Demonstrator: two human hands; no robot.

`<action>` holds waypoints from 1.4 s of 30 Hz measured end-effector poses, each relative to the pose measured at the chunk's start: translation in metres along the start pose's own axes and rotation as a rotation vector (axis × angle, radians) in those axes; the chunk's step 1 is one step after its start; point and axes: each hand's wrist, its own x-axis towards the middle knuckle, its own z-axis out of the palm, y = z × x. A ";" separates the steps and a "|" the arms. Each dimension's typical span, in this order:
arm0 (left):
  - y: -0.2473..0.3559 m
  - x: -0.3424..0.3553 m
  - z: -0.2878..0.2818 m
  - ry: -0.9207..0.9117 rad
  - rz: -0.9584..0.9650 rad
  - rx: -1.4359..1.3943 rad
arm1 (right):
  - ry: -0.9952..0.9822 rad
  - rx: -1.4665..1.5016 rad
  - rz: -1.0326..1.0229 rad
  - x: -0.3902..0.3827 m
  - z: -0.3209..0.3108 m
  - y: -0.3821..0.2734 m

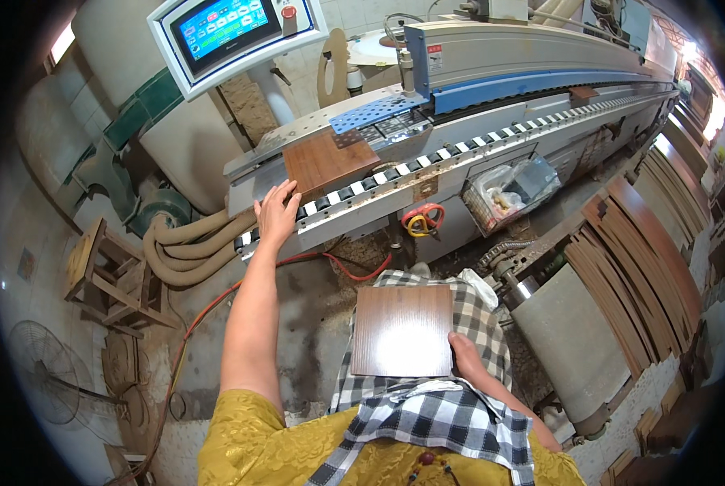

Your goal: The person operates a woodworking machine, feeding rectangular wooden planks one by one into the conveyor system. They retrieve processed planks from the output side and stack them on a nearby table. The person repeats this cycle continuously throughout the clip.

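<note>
Nearest, over the checked apron (435, 413): near board (395, 316), dark brown, squarish, fine wood grain, upright to the view, big white glare washing out the grain on its lower part. Right hand (469, 356) has it at the right edge, grip pinching, thumb on the top face; other fingers hidden under the board, as is its underside. Left hand (278, 212) reaches further out, grip loosely spread, fingers at the near left corner of the far board (326, 166); whether they press can't be told. Far board: redder brown, flat on the machine's table (247, 196), dotted shadow on its far corner, near left corner partly covered by the hand. Roller strip (403, 170) runs alongside. Beyond, hanging basket (477, 212), contents hard to make out; board stack (634, 267) at right. Further, blue beam (508, 87), far end blurry, and tilted screen (224, 31).
</note>
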 end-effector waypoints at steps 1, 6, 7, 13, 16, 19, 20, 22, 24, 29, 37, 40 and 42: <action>0.001 0.000 -0.001 -0.005 -0.004 -0.004 | -0.002 -0.007 0.005 -0.002 0.001 -0.003; 0.004 0.002 -0.002 -0.057 -0.045 0.000 | -0.011 -0.037 0.003 0.001 -0.004 0.000; 0.005 0.004 -0.002 -0.067 -0.051 0.005 | -0.016 -0.026 -0.001 0.003 -0.005 0.004; 0.024 0.011 0.005 -0.112 -0.081 0.066 | -0.021 0.019 0.007 0.002 -0.003 0.002; 0.042 0.015 0.011 -0.132 -0.091 0.078 | -0.011 -0.031 0.016 0.001 -0.003 -0.002; 0.063 0.020 0.020 -0.132 -0.082 0.098 | -0.013 -0.039 0.014 -0.003 0.000 -0.010; 0.068 0.023 0.025 -0.138 -0.077 0.106 | -0.016 -0.032 0.012 -0.003 0.000 -0.011; 0.079 0.031 0.036 -0.152 -0.068 0.123 | -0.016 -0.044 0.016 -0.002 -0.001 -0.010; 0.096 0.036 0.047 -0.150 -0.054 0.147 | -0.016 -0.065 0.005 -0.003 -0.001 -0.010; 0.139 0.050 0.081 -0.146 -0.039 0.120 | -0.041 -0.075 -0.014 -0.004 -0.004 -0.011; 0.155 0.042 0.105 -0.094 0.220 -0.040 | -0.017 -0.135 -0.095 -0.006 -0.006 -0.013; 0.148 -0.009 0.088 0.033 0.437 -0.226 | -0.021 -0.048 -0.104 0.006 -0.013 0.009; 0.135 -0.063 0.070 0.081 0.496 -0.260 | -0.031 0.015 -0.084 0.008 -0.011 0.012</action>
